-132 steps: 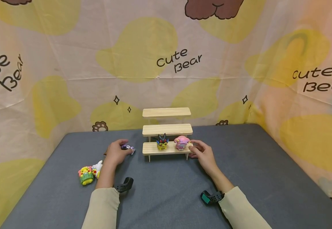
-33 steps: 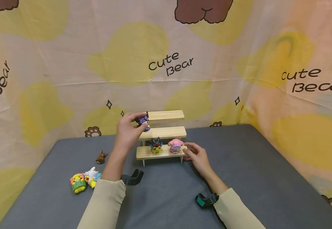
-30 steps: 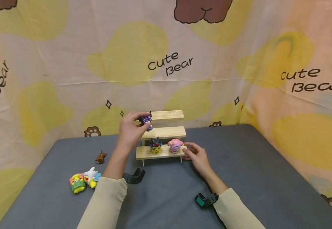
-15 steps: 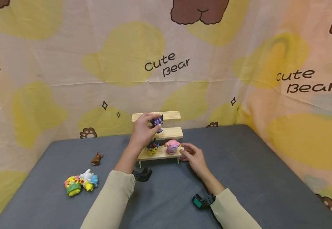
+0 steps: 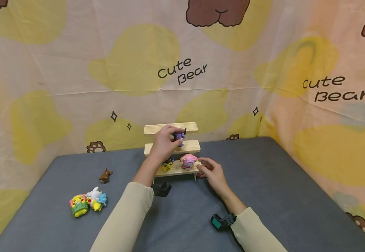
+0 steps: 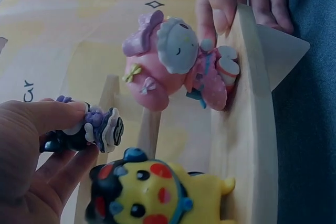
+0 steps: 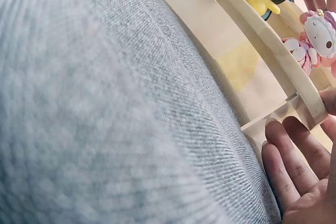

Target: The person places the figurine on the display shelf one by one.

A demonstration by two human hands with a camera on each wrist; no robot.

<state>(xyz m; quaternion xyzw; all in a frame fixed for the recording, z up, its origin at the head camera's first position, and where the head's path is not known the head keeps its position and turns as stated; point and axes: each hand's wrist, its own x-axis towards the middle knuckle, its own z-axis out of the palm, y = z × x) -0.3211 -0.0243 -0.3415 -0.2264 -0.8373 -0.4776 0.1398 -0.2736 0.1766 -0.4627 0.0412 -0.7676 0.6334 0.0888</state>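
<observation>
My left hand (image 5: pixel 162 144) pinches a small purple and black figurine (image 5: pixel 180 136) between thumb and fingers, over the middle tier of a three-tier wooden display stand (image 5: pixel 187 126). In the left wrist view this figurine (image 6: pixel 100 127) has its white and black base turned toward the stand. On the bottom tier stand a yellow figurine (image 5: pixel 167 165) with a black hood, partly hidden by my left hand, and a pink hooded figurine (image 5: pixel 188 161). My right hand (image 5: pixel 214 176) holds the bottom tier's right end, thumb at the board and other fingers by the stand's leg (image 7: pixel 273 115).
Left of the stand, a brown figurine (image 5: pixel 105 175) lies on the grey cloth-covered table (image 5: pixel 182 217). Nearer the front, a yellow and green figurine (image 5: pixel 79 205) and a white and blue one (image 5: pixel 96 198) lie side by side. A patterned curtain (image 5: pixel 132 59) hangs behind.
My left hand has picked up the purple figurine from the table left of the stand and carried it up and rightward to the middle tier. My right hand has stayed at the stand's end.
</observation>
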